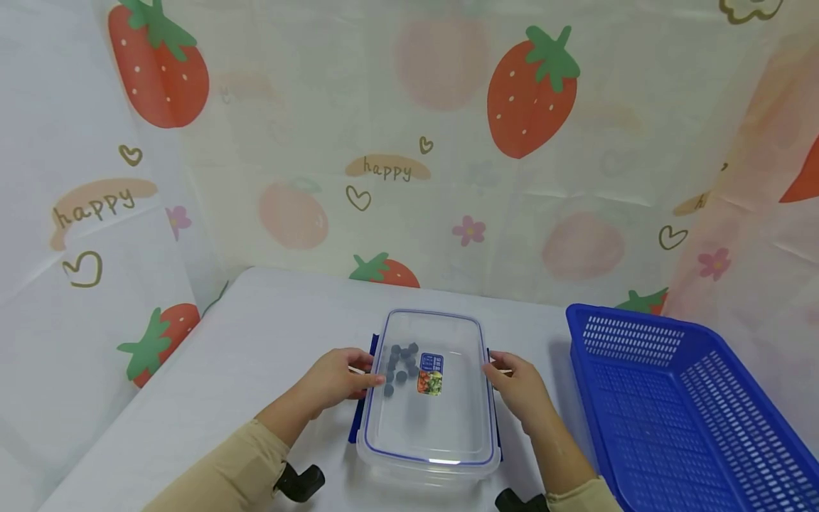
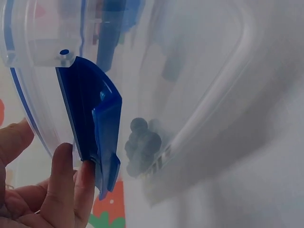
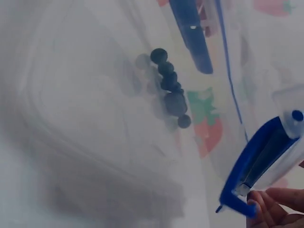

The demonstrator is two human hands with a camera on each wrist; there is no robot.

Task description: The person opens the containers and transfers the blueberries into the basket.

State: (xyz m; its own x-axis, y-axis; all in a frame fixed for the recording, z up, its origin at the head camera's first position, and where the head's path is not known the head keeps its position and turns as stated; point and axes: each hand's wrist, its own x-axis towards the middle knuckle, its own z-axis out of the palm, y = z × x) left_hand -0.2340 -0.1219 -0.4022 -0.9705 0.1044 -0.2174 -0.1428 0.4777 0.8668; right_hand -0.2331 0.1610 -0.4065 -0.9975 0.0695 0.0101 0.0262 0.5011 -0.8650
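A clear plastic food container (image 1: 441,434) with a blue-edged lid lies on the white table in front of me. Several small dark round berries (image 1: 401,375), perhaps blueberries, show through it, left of a colourful sticker (image 1: 430,374). My left hand (image 1: 333,380) grips the left edge, thumb over the lid and fingertips against a raised blue latch (image 2: 108,142). On the opposite side, my right hand (image 1: 520,387) pinches the edge by another blue latch (image 3: 256,159), which also stands out from the wall. In the right wrist view most of that hand is cut off.
A large blue plastic basket (image 1: 659,398) stands to the right, close beyond my right forearm. The white table (image 1: 256,341) runs back to a hanging cloth (image 1: 397,235) printed with strawberries. Black wrist mounts (image 1: 299,483) sit below my sleeves.
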